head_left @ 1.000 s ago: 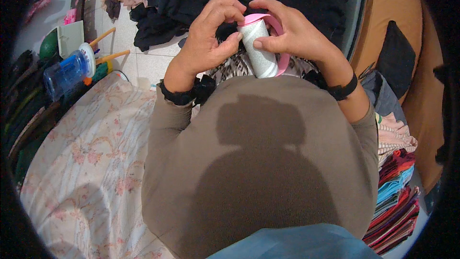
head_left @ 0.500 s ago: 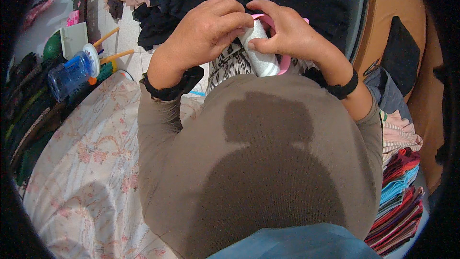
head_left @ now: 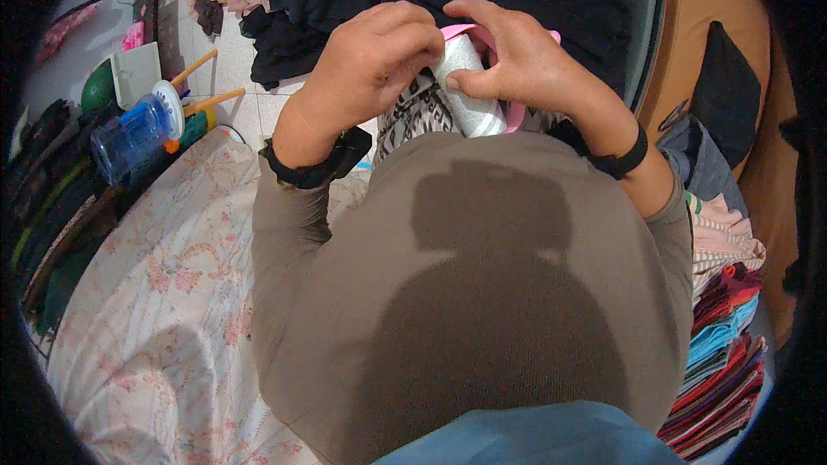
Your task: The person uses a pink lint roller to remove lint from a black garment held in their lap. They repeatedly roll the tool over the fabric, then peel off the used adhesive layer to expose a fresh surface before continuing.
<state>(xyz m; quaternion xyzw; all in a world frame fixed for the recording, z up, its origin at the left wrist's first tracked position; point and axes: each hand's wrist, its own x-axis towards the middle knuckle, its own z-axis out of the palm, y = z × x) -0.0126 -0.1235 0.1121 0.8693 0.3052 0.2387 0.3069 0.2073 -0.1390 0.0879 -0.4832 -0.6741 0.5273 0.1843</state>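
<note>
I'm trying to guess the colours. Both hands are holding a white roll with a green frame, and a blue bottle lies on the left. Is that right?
Not quite: the frame is pink, not green. The head view shows the left hand and right hand holding the white roll with its pink frame, and the blue bottle does lie on the left.
</note>
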